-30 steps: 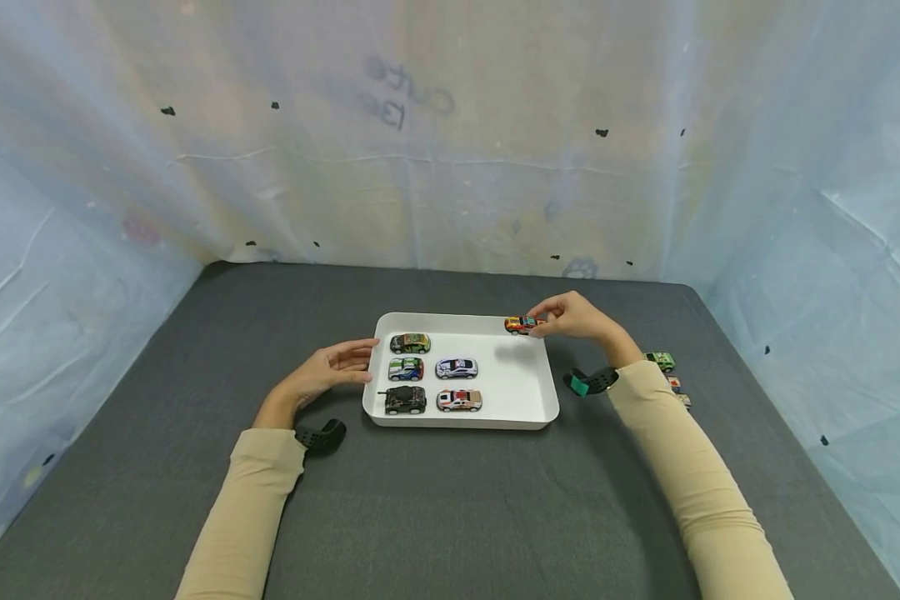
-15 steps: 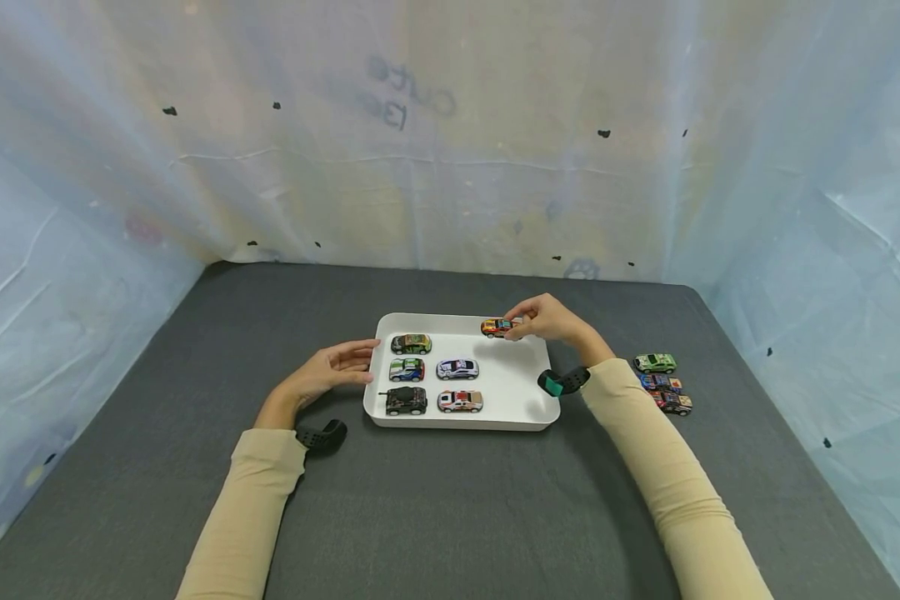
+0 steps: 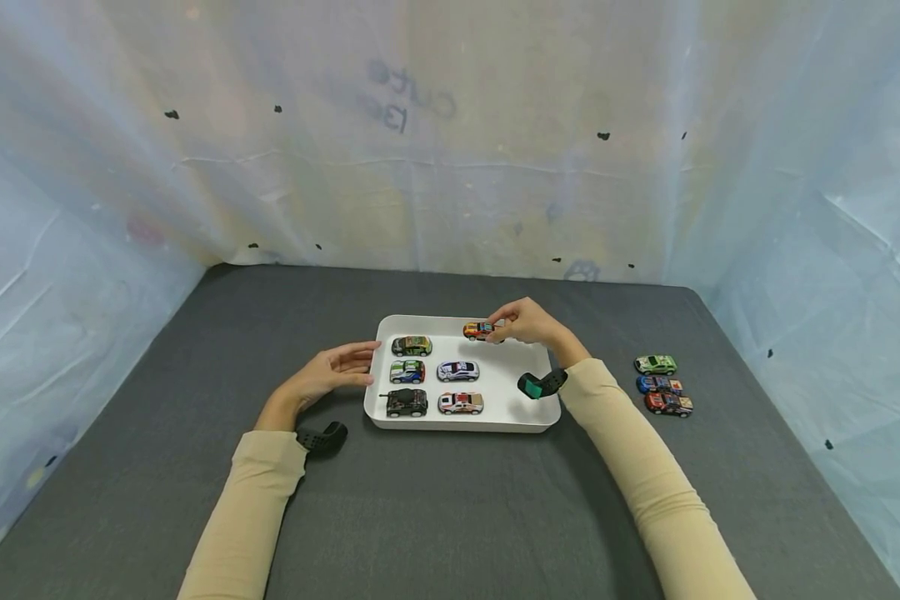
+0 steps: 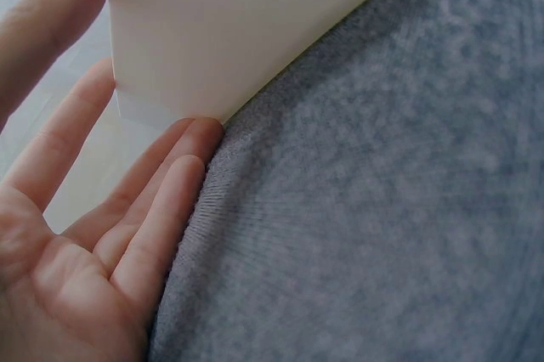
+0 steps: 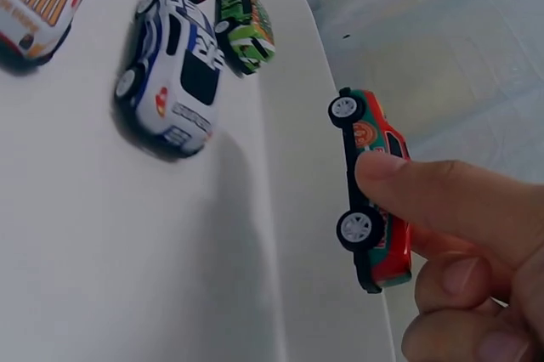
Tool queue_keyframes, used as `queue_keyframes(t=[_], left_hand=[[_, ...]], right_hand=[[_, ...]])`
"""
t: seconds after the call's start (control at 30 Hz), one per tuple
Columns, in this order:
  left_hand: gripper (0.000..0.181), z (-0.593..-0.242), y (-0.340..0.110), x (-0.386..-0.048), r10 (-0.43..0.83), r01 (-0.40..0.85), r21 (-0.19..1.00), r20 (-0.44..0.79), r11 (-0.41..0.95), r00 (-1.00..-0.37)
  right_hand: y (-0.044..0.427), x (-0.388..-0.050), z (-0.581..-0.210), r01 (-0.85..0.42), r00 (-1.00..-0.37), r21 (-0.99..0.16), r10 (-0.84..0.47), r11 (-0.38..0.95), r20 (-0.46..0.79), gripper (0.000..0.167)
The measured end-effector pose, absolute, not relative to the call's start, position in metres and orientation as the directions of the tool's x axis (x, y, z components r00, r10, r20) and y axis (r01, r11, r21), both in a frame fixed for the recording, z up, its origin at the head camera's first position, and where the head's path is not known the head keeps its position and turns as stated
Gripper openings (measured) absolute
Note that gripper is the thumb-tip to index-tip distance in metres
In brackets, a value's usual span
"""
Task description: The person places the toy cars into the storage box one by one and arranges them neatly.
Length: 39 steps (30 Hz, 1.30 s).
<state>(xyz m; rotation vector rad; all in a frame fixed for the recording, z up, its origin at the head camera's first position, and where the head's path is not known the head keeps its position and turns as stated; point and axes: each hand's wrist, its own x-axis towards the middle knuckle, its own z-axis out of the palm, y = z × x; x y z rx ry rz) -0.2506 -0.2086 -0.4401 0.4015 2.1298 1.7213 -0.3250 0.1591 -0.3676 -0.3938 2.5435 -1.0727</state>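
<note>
My right hand (image 3: 527,322) pinches a red and orange toy car (image 3: 476,331) over the far side of the white tray (image 3: 513,408). In the right wrist view, thumb and fingers hold that car by its sides, above the tray floor. My left hand (image 3: 332,372) touches the tray's left wall with fairly straight fingers. Inside the tray, the left column has a dark green car (image 3: 412,345), a white, blue and green car (image 3: 407,372) and a black tank-like vehicle (image 3: 406,402). Beside them stand a white and blue car (image 3: 457,371) and a white and red car (image 3: 461,403).
Right of the tray, on the grey cloth-covered table (image 3: 450,517), stand a green car (image 3: 656,364), a blue car (image 3: 658,384) and a red and black car (image 3: 669,404). Pale sheeting (image 3: 450,200) hangs behind the table and at both sides.
My right hand has moved left over the tray with the red and orange car. The cars at the right have come into full view from behind the arm. My left hand stays put.
</note>
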Motion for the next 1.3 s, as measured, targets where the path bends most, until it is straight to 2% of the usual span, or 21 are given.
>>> queue_keyframes(t=[0.6,1.3], left_hand=[[0.077,-0.443,-0.210,-0.253,0.444,-0.005,0.979,-0.098,0.206,-0.890],[0.076,-0.441,-0.211,-0.250,0.447,0.004,0.976,-0.096,0.217,-0.889]], right_hand=[[0.129,-0.325,-0.380,-0.067,-0.894,-0.760,-0.377,0.647,-0.243,0.037],[0.114,-0.326,-0.393,-0.045,-0.905,-0.707,-0.328,0.706,-0.270,0.032]])
